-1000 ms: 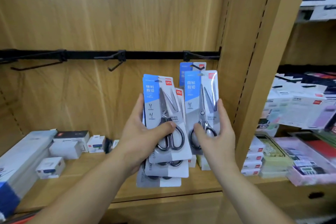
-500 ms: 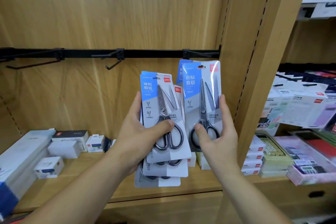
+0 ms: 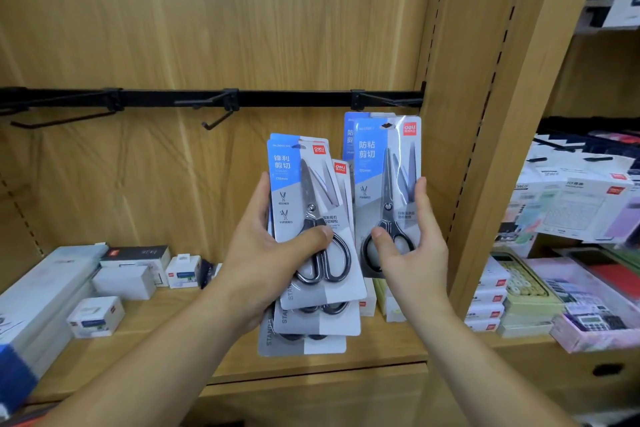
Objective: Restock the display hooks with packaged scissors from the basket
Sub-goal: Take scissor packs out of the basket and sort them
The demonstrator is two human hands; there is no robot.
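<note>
Left hand grips a fanned stack of scissor packs, thumb across the front. Right hand pinches 1 pack by its edges, just below the right hook.

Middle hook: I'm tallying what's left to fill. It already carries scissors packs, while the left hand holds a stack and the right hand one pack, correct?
No. The head view shows the middle hook bare, with nothing hanging on it. The rest stands: the left hand grips a stack of packs and the right hand holds one pack.
</note>
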